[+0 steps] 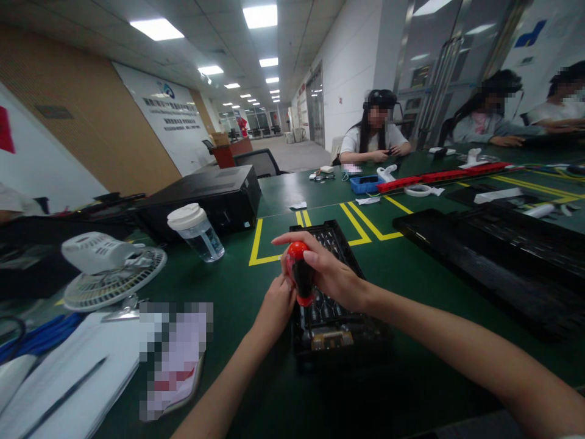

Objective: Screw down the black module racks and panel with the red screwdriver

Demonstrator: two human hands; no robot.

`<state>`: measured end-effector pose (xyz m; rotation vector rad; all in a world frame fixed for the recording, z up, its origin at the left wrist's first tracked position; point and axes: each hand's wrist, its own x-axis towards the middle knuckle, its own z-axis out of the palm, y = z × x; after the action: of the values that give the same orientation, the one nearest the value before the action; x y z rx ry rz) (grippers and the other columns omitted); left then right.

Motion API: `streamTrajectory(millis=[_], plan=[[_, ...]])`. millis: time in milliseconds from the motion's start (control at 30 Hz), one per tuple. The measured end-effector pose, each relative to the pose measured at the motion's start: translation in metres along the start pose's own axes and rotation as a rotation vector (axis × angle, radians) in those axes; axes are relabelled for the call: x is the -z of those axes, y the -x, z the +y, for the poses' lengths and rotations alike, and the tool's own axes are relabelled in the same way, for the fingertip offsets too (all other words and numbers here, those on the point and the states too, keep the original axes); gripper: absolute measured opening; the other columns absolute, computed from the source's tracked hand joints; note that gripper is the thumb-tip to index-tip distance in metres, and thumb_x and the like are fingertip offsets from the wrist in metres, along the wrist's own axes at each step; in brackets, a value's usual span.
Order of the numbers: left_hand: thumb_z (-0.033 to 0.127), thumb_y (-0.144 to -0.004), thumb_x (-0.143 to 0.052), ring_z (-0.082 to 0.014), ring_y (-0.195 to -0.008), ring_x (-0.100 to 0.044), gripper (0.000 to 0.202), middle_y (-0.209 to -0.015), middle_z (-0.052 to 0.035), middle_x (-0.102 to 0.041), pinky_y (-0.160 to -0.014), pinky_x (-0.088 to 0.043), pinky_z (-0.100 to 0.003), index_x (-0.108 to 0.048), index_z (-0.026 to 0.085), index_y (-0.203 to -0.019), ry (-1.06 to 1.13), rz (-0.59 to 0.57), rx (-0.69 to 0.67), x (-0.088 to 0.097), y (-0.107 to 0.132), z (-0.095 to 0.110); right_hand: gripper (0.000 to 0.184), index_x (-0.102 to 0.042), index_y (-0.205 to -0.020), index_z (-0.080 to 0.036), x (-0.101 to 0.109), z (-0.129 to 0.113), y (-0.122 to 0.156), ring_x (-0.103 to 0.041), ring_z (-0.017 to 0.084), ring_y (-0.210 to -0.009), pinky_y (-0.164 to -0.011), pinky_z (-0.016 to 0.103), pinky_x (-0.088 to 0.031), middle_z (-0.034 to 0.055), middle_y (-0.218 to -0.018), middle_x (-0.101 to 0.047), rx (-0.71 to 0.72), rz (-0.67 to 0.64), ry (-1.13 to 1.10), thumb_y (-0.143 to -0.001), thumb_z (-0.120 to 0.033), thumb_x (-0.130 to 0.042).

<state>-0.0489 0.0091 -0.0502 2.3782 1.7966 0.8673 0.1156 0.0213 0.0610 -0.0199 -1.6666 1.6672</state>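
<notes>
Desk fan (109,274) and lidded water jar (197,233) stand far left, out of the way. My left grip (275,305) is pinched together at the foot of the screwdriver (299,268), probably to steady it. My right grip (331,274) is clamped over its red-and-black handle, good for pressing down. The tool stands upright over the black tray (331,235), which lies flat on the green surface (411,268).

It is an office-like work hall: a long green table (228,286) with yellow lines (255,242), ceiling lights (158,28) at the top, a wall sign (176,119) upper left.
</notes>
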Motion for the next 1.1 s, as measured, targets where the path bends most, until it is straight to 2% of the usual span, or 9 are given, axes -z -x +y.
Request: streamTrajectory(millis=[200, 300, 467, 600, 733, 867, 1000, 1100], plan=[[0.018, -0.093, -0.039, -0.0237, -0.099, -0.061, 0.031, -0.107, -0.0155, -0.063, -0.088, -0.05, -0.038, -0.054, 0.01, -0.119, -0.002, 0.007, -0.002, 0.0, -0.001, 0.0, 0.028, -0.05, -0.114, -0.018, 0.0, 0.002, 0.0, -0.047, 0.013, -0.074, -0.067, 0.027, -0.039, 0.0022, -0.087, -0.048, -0.009, -0.001, -0.012, -0.092, -0.033, -0.041], [0.018, -0.092, -0.039, -0.0235, -0.094, -0.062, 0.029, -0.101, -0.0153, -0.064, -0.088, -0.05, -0.039, -0.056, 0.009, -0.114, -0.017, 0.003, 0.001, -0.001, -0.001, -0.001, 0.023, -0.05, -0.109, -0.019, -0.001, 0.0, 0.001, -0.047, 0.012, -0.075, -0.067, 0.026, -0.04, 0.0021, -0.088, -0.048, -0.018, 0.021, 0.021, -0.092, -0.031, -0.042], [0.016, -0.091, -0.041, -0.0233, -0.097, -0.061, 0.025, -0.105, -0.0153, -0.063, -0.09, -0.049, -0.04, -0.058, 0.009, -0.108, -0.015, 0.02, -0.01, -0.004, 0.0, -0.004, 0.018, -0.048, -0.102, -0.019, -0.003, -0.004, 0.001, -0.045, 0.011, -0.076, -0.068, 0.024, -0.039, 0.0005, -0.088, -0.045, -0.003, 0.054, 0.144, -0.09, -0.031, -0.049], [0.017, -0.091, -0.041, -0.0232, -0.096, -0.06, 0.025, -0.103, -0.0131, -0.064, -0.085, -0.051, -0.039, -0.06, 0.012, -0.106, 0.021, -0.018, 0.03, 0.0, -0.001, -0.001, 0.02, -0.046, -0.097, -0.019, -0.003, -0.007, 0.0, -0.044, 0.011, -0.075, -0.069, 0.025, -0.039, -0.0002, -0.086, -0.044, 0.023, 0.071, 0.224, -0.088, -0.034, -0.055], [0.019, -0.091, -0.039, -0.024, -0.092, -0.061, 0.028, -0.098, -0.0135, -0.064, -0.082, -0.051, -0.039, -0.06, 0.01, -0.107, 0.039, -0.052, 0.062, 0.002, -0.001, 0.001, 0.024, -0.044, -0.096, -0.018, -0.002, -0.008, 0.0, -0.047, 0.012, -0.078, -0.07, 0.027, -0.042, 0.001, -0.09, -0.047, 0.024, 0.055, 0.262, -0.086, -0.035, -0.058], [0.021, -0.092, -0.039, -0.0247, -0.094, -0.061, 0.03, -0.107, -0.0151, -0.062, -0.082, -0.051, -0.039, -0.059, 0.009, -0.112, 0.045, -0.033, 0.043, 0.003, -0.001, 0.002, 0.025, -0.042, -0.095, -0.018, -0.004, -0.008, 0.0, -0.051, 0.013, -0.084, -0.074, 0.029, -0.045, 0.0027, -0.094, -0.05, 0.014, 0.048, 0.236, -0.084, -0.033, -0.06], [0.02, -0.091, -0.042, -0.0245, -0.107, -0.057, 0.027, -0.109, -0.0103, -0.063, -0.089, -0.049, -0.037, -0.061, 0.015, -0.109, 0.076, 0.021, 0.041, 0.007, -0.002, 0.006, 0.026, -0.039, -0.093, -0.019, -0.005, -0.004, 0.0, -0.057, 0.014, -0.09, -0.081, 0.033, -0.047, 0.004, -0.097, -0.054, 0.083, 0.031, 0.152, -0.083, -0.026, -0.062], [0.017, -0.088, -0.046, -0.0255, -0.111, -0.055, 0.025, -0.109, -0.0086, -0.064, -0.09, -0.049, -0.036, -0.063, 0.017, -0.106, 0.099, 0.034, 0.048, 0.009, -0.002, 0.009, 0.029, -0.034, -0.092, -0.02, -0.006, -0.001, 0.0, -0.061, 0.014, -0.088, -0.079, 0.034, -0.05, 0.004, -0.098, -0.057, 0.11, 0.02, 0.063, -0.083, -0.021, -0.062]])
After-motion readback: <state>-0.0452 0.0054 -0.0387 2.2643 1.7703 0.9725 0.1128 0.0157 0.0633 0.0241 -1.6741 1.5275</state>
